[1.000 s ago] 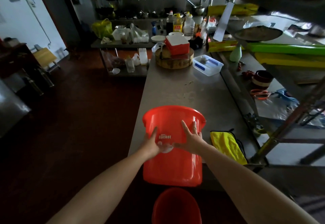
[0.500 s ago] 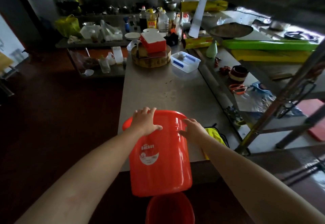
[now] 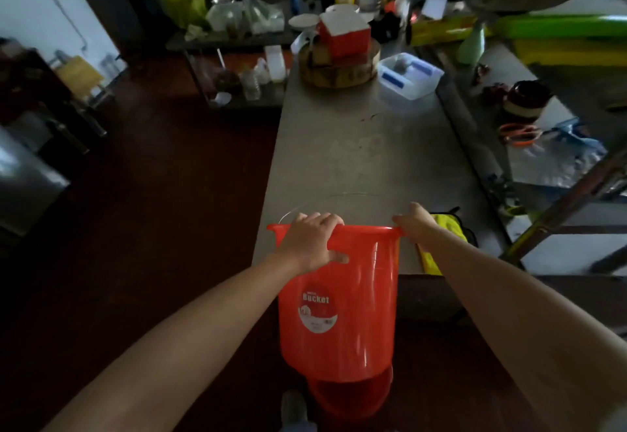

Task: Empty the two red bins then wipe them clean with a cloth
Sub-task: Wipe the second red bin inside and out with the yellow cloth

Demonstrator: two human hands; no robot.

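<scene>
Gripping is applied at the rim of the upper bucket [image 3: 339, 316]: left hand [image 3: 310, 243] curled over it, right hand [image 3: 415, 222] closed on its right end. A second bucket [image 3: 349, 396] lies below both hands. Contents are hidden. The cloth [image 3: 448, 228] beside the right hand is unused; wiping is judged outstanding.

Red bucket [image 3: 339, 312], white label; yellow cloth [image 3: 448, 228]

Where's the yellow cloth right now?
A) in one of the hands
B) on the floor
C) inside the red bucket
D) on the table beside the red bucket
D: the yellow cloth lies on the table just right of the red bucket, whose rim the left hand and right hand hold.
</scene>
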